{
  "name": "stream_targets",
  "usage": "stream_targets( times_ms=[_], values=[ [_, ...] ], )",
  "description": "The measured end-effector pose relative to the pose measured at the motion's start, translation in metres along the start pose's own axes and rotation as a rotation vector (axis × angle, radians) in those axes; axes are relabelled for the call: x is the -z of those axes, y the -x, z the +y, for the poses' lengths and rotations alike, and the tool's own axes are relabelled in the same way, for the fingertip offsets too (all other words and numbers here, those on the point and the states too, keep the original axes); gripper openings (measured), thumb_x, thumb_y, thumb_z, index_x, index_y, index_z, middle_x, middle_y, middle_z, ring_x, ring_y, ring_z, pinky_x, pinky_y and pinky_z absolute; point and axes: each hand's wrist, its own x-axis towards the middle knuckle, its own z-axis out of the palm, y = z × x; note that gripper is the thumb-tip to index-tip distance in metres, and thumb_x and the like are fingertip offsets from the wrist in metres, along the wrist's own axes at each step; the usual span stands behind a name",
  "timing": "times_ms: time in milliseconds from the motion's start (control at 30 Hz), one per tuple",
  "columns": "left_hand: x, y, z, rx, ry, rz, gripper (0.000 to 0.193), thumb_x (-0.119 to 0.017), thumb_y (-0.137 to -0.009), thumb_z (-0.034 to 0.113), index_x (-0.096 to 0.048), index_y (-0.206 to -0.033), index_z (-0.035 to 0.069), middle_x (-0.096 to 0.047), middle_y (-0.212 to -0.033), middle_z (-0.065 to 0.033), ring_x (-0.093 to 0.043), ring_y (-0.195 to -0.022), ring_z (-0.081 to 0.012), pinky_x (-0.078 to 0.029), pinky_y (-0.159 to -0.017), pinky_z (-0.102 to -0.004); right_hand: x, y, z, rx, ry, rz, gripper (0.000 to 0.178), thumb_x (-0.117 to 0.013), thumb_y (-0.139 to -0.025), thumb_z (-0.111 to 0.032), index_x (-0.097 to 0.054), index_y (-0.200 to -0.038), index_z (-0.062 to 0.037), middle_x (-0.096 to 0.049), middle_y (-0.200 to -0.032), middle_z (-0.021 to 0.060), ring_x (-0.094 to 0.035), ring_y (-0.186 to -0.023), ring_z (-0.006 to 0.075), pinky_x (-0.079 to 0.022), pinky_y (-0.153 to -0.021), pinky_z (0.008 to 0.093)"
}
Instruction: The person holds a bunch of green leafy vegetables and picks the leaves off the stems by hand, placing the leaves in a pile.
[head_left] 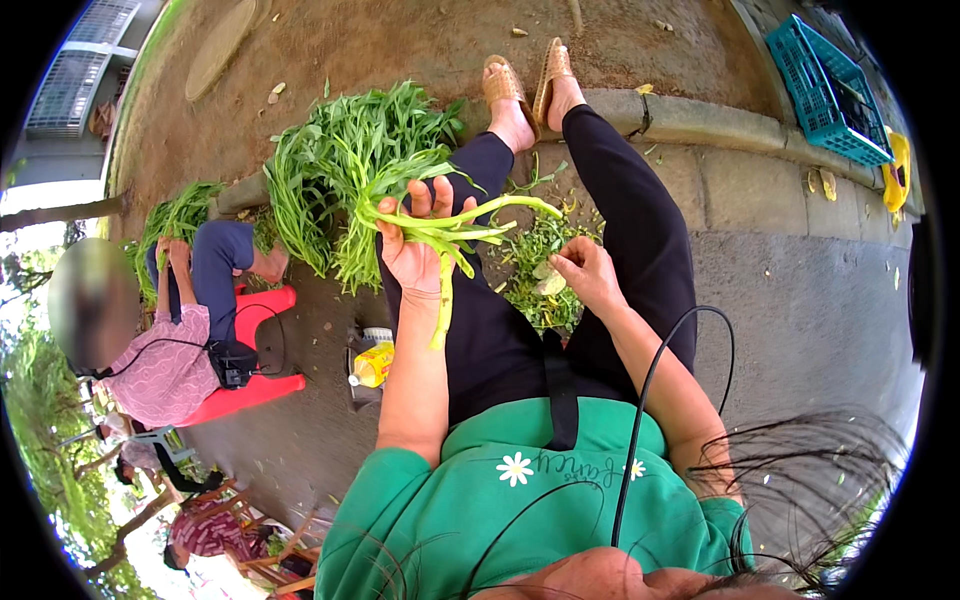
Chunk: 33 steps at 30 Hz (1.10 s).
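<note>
Item: bunch of green stems (445,238), centre of the frame, over the wearer's thigh. We note the thick cut ends pointing right and the leaves trailing upper left; where they overlap the ground pile, we cannot tell one from the other.

Item: left hand (408,262), palm up, fingers curled around the bunch. We judge that this cradling grip keeps the stems together and their ends exposed.

Item: right hand (592,276), right of centre, thumb and forefinger closed in what looks to us like a pinch on a pale leaf (549,283). A fingertip hold probably suits something so thin.

Item: leaf scraps (545,317), loose on the ground between the knees. We take the spot to be handy, directly under the right hand.

Item: pile of greens (320,150), upper left of centre, beside the leg on the left hand's side, presumably within its easy reach.

Item: yellow bottle (373,366), lying left of the left forearm.

Item: blue crate (825,90), upper right, by the kerb (730,122), well apart from both hands.

Item: co-worker (178,362), at left on a red stool (262,350), hands at other greens (188,212).
</note>
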Motion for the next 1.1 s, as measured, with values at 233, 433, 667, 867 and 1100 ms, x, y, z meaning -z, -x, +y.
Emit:
stream_targets(
  times_ms=[233, 433, 667, 867, 1100],
  values=[
    [0.009, 0.000, 0.003, -0.016, 0.076, -0.096, 0.024, -0.045, -0.095, 0.030, -0.061, -0.111, 0.020, -0.047, -0.136, -0.0094, -0.031, -0.134, -0.0305, -0.013, -0.109, -0.0604, -0.003, -0.001, 0.007, -0.054, 0.083, -0.036, 0.015, -0.066, -0.079, -0.012, -0.061, -0.077, 0.0027, -0.058, -0.062, 0.0047, -0.051, -0.055, 0.0094, -0.041, -0.050, 0.0272],
    [0.007, 0.001, 0.001, -0.024, 0.065, -0.069, 0.023, -0.047, -0.095, 0.029, -0.060, -0.111, 0.021, -0.050, -0.133, -0.0093, -0.034, -0.131, -0.0331, -0.021, -0.107, -0.0616, -0.008, -0.003, 0.014, -0.030, 0.194, -0.057, 0.013, -0.062, -0.081, -0.008, -0.060, -0.080, 0.0044, -0.057, -0.062, 0.0039, -0.053, -0.053, 0.0092, -0.043, -0.050, 0.0258],
    [0.007, 0.000, -0.003, -0.016, 0.058, -0.089, 0.023, -0.047, -0.095, 0.029, -0.058, -0.112, 0.020, -0.049, -0.133, -0.0112, -0.037, -0.130, -0.0334, -0.024, -0.106, -0.0605, -0.012, -0.007, 0.033, -0.021, 0.288, -0.060, 0.019, -0.051, -0.073, -0.001, -0.063, -0.088, 0.0017, -0.065, -0.080, 0.0141, -0.065, -0.074, 0.0252, -0.050, -0.068, 0.0331],
    [0.004, 0.000, -0.006, 0.026, 0.024, -0.040, 0.020, -0.053, -0.092, 0.025, -0.060, -0.110, 0.017, -0.050, -0.130, -0.0143, -0.041, -0.126, -0.0328, -0.031, -0.103, -0.0581, -0.015, -0.005, 0.017, -0.043, 0.404, -0.081, 0.024, -0.053, -0.074, -0.002, -0.063, -0.096, 0.0005, -0.066, -0.090, 0.0137, -0.063, -0.077, 0.0223, -0.050, -0.071, 0.0332],
    [0.006, -0.003, -0.009, 0.092, -0.217, -0.042, 0.021, -0.054, -0.092, 0.026, -0.060, -0.110, 0.015, -0.052, -0.126, -0.0160, -0.044, -0.123, -0.0346, -0.036, -0.100, -0.0570, -0.016, -0.007, 0.019, -0.056, 0.420, -0.078, 0.021, -0.058, -0.080, -0.014, -0.065, -0.091, 0.0018, -0.065, -0.075, 0.0149, -0.063, -0.069, 0.0231, -0.048, -0.065, 0.0332]
  ],
)
